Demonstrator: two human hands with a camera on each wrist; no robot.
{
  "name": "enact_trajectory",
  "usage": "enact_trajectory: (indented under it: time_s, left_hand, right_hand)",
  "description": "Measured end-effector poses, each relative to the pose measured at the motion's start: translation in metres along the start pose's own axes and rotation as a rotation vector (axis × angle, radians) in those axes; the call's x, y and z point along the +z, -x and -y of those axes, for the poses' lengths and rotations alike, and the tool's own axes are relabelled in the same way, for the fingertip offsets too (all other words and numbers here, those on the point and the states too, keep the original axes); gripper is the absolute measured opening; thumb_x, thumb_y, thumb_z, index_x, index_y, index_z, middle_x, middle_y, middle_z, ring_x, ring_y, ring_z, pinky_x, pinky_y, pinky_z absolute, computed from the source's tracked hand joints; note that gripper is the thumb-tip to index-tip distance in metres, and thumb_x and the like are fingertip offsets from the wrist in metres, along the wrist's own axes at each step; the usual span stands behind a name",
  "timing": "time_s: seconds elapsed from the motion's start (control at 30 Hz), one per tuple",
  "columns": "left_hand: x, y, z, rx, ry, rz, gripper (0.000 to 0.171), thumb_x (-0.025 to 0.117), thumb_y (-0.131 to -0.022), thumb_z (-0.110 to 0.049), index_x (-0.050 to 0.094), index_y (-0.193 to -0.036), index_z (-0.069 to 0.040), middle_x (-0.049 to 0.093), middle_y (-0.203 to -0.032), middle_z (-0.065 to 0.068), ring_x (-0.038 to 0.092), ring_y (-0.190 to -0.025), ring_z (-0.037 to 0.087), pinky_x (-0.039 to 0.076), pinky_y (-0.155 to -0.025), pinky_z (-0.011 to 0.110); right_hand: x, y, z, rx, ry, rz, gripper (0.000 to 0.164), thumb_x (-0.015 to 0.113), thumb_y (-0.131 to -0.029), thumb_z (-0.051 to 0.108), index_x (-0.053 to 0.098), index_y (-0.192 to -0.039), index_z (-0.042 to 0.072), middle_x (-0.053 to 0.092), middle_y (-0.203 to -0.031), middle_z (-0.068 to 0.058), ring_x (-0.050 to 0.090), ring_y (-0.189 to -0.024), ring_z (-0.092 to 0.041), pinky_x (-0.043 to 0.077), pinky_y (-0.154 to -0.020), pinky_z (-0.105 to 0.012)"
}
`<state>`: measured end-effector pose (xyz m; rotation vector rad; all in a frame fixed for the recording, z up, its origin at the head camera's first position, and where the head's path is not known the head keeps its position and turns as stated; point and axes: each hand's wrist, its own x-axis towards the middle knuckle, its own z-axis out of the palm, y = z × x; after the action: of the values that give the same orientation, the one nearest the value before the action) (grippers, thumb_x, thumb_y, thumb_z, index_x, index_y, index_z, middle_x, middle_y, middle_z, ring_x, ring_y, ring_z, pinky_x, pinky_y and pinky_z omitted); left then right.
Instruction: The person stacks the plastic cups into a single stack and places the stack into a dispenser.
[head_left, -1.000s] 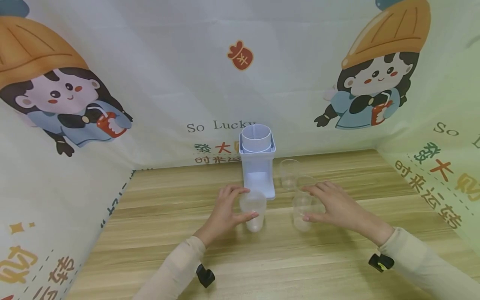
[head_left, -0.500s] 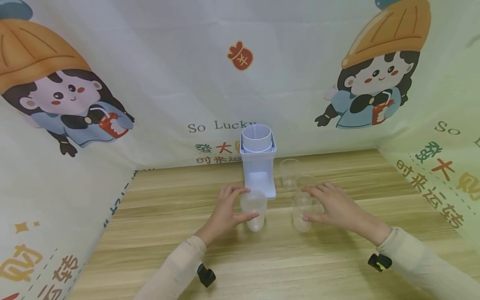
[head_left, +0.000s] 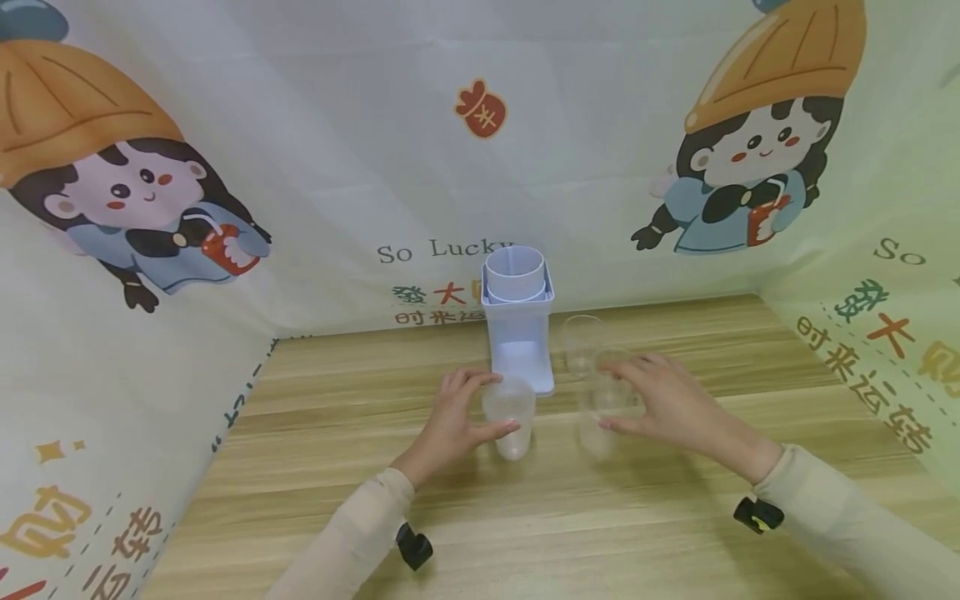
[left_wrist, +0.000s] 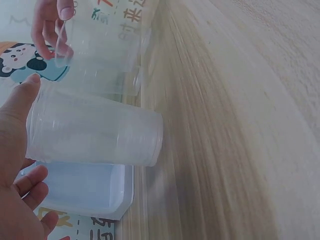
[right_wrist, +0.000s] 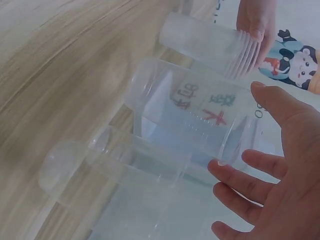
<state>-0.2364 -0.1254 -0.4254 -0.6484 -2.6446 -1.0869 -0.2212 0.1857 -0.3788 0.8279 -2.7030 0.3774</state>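
Observation:
In the head view my left hand [head_left: 463,421] grips a stack of nested clear plastic cups [head_left: 513,421] between thumb and fingers. Several rims show on that stack [left_wrist: 100,130] in the wrist views, and it stands upright on the table. To its right, my right hand [head_left: 667,404] holds one clear plastic cup [right_wrist: 190,110] by its upper part, thumb on the near side and fingertips on the far side. A white plastic cup dispenser [head_left: 520,333] with a round tube [head_left: 514,273] on top stands just behind the left hand's stack.
More clear cups stand behind the right hand, one [head_left: 582,343] beside the dispenser; in the right wrist view they overlap [right_wrist: 135,155]. The wood-grain table [head_left: 480,533] is walled by a printed cloth [head_left: 330,167] at the back and both sides.
My right hand has shifted slightly left with its cup, which is now blurred and a little nearer the stack. The left hand and its stack have hardly moved.

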Motion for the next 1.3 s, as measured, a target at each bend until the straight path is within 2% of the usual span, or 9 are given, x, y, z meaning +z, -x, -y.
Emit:
enact_trajectory:
  time_s: [0.3, 0.5, 0.67, 1.1, 1.3]
  left_hand:
    - [0.004, 0.0, 0.003, 0.02, -0.001, -0.003, 0.069, 0.088, -0.072, -0.034, 0.058, -0.129, -0.009, 0.052, -0.135, 0.013, 0.043, -0.123, 0.031, 0.041, -0.104, 0.052]
    - [0.006, 0.0, 0.004, -0.003, -0.002, 0.023, 0.07, 0.087, -0.072, -0.036, 0.058, -0.13, -0.011, 0.051, -0.137, 0.011, 0.042, -0.125, 0.031, 0.041, -0.105, 0.051]
    - [0.005, 0.001, 0.002, 0.006, 0.005, 0.015, 0.069, 0.087, -0.073, -0.035, 0.058, -0.129, -0.01, 0.052, -0.136, 0.013, 0.042, -0.124, 0.032, 0.042, -0.105, 0.052]
    - [0.002, -0.002, 0.001, 0.0, 0.0, 0.023, 0.068, 0.088, -0.073, -0.035, 0.058, -0.129, -0.01, 0.051, -0.137, 0.013, 0.041, -0.128, 0.033, 0.04, -0.107, 0.053]
    - [0.0, -0.002, 0.001, -0.01, -0.009, 0.028, 0.069, 0.087, -0.073, -0.036, 0.058, -0.13, -0.01, 0.05, -0.137, 0.013, 0.041, -0.13, 0.033, 0.039, -0.109, 0.053]
  right_hand:
    - [0.005, -0.013, 0.015, -0.042, 0.012, -0.022, 0.071, 0.076, -0.079, 0.054, 0.058, -0.136, 0.015, 0.069, -0.126, -0.005, 0.06, -0.116, -0.031, 0.048, -0.098, -0.055]
    - [0.006, -0.017, 0.019, -0.043, -0.012, -0.036, 0.074, 0.078, -0.077, 0.053, 0.057, -0.136, 0.014, 0.07, -0.117, -0.005, 0.06, -0.111, -0.027, 0.049, -0.096, -0.051]
    - [0.004, -0.021, 0.021, -0.05, -0.023, -0.055, 0.074, 0.079, -0.076, 0.053, 0.058, -0.135, 0.013, 0.071, -0.113, -0.006, 0.061, -0.109, -0.027, 0.049, -0.096, -0.051]
    - [-0.015, -0.037, 0.025, -0.051, -0.068, -0.124, 0.074, 0.083, -0.074, 0.05, 0.059, -0.132, 0.01, 0.072, -0.109, -0.006, 0.061, -0.106, -0.029, 0.05, -0.092, -0.049]
    - [-0.024, -0.045, 0.027, -0.069, -0.054, -0.152, 0.073, 0.082, -0.074, 0.052, 0.061, -0.129, 0.01, 0.073, -0.109, -0.006, 0.061, -0.101, -0.027, 0.049, -0.091, -0.047]
